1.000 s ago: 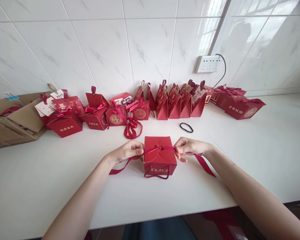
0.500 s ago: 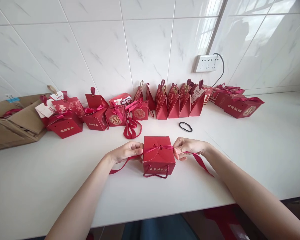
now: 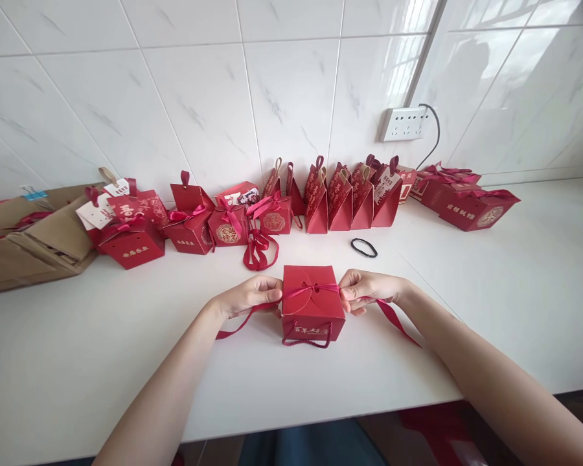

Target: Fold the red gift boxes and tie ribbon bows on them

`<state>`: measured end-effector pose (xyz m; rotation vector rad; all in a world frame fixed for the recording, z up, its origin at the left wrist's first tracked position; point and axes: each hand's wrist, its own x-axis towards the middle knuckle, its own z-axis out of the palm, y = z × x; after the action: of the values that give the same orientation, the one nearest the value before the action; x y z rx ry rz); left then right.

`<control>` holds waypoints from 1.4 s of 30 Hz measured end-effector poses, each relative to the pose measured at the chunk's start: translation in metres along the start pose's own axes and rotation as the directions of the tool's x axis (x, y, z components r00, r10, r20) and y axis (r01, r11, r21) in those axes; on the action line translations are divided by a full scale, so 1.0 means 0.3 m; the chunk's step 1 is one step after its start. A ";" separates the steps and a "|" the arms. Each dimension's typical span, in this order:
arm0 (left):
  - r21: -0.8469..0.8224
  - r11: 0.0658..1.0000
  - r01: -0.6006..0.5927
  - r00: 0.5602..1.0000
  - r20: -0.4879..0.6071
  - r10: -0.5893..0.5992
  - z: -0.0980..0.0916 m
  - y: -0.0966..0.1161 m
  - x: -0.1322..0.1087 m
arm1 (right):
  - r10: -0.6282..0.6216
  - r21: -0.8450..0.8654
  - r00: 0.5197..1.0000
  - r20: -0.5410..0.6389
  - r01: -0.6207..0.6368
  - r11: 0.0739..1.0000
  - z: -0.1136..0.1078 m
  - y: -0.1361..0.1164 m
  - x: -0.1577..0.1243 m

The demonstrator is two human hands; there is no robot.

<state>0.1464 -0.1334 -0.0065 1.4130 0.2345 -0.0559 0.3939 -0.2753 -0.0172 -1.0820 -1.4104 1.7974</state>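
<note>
A small red gift box [image 3: 313,310] with gold lettering and a cord handle on its front stands on the white counter [image 3: 126,362] before me. A dark red ribbon [image 3: 311,288] runs across its closed top. My left hand [image 3: 252,294] pinches the ribbon at the box's left side, and the loose end trails toward me on the counter. My right hand [image 3: 366,289] pinches the ribbon at the box's right side, where the other end [image 3: 393,318] trails off to the right. Both hands are closed.
A row of red gift boxes and bags [image 3: 340,197] lines the tiled wall. Brown cardboard [image 3: 34,239] lies at the far left. A loose red ribbon [image 3: 258,251] and a black hair tie [image 3: 364,247] lie behind the box. A wall socket [image 3: 404,123] is at upper right.
Both hands hold the ribbon ends as before; the view has shifted slightly.
</note>
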 end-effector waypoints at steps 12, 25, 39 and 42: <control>0.017 1.000 0.005 1.000 -0.022 -0.005 0.006 0.007 0.000 | -0.004 0.019 1.000 0.028 0.003 1.000 -0.008 0.011 0.001; 0.047 0.999 0.014 0.999 -0.032 -0.012 0.010 0.011 -0.002 | 0.006 0.002 1.000 0.006 -0.006 1.000 -0.005 0.007 -0.001; 0.179 0.984 0.014 0.996 -0.084 0.001 0.010 0.036 -0.015 | -0.031 -0.081 0.998 -0.051 0.027 0.996 -0.018 -0.020 -0.035; 0.246 0.969 -0.012 0.996 -0.082 0.033 0.001 0.035 -0.021 | -0.052 -0.092 0.998 -0.038 0.048 0.995 -0.017 -0.032 -0.041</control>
<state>0.1423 -0.1326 0.0051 1.6666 0.2896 -0.0055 0.4040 -0.2809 -0.0056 -1.1128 -1.4946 1.6809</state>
